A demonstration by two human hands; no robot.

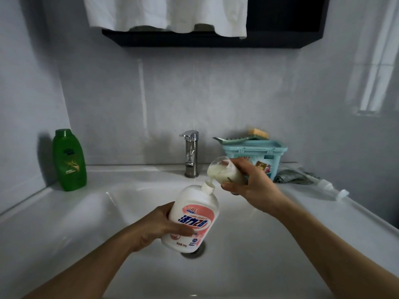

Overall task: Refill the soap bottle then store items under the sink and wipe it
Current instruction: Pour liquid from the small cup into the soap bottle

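Over the white sink (103, 214) both forearms reach in from below, bare and bent slightly toward each other. The left hand (157, 227) grips the white soap bottle (194, 212) round its lower body, thumb laid across the pink label and the other fingers wrapped behind it out of sight; the bottle leans to the right with its open neck pointing up, and its base hangs just above the drain (194, 252). The right hand (252, 182), wrist cocked, holds a clear bottle (222, 169) tipped mouth-down, fingers curled over the top and thumb underneath. The clear bottle's mouth meets the white bottle's neck, and creamy liquid sits pooled at that low end. Behind them stands the faucet (191, 156). A green bottle (69, 160) stands upright on the left of the counter. On the right sits a teal basket (259, 151) with a brush (258, 133) on top; beside it lie a grey cloth (291, 175) and a pump head (328, 187) on its side. A white towel (164, 14) hangs over a dark shelf (216, 41) above.
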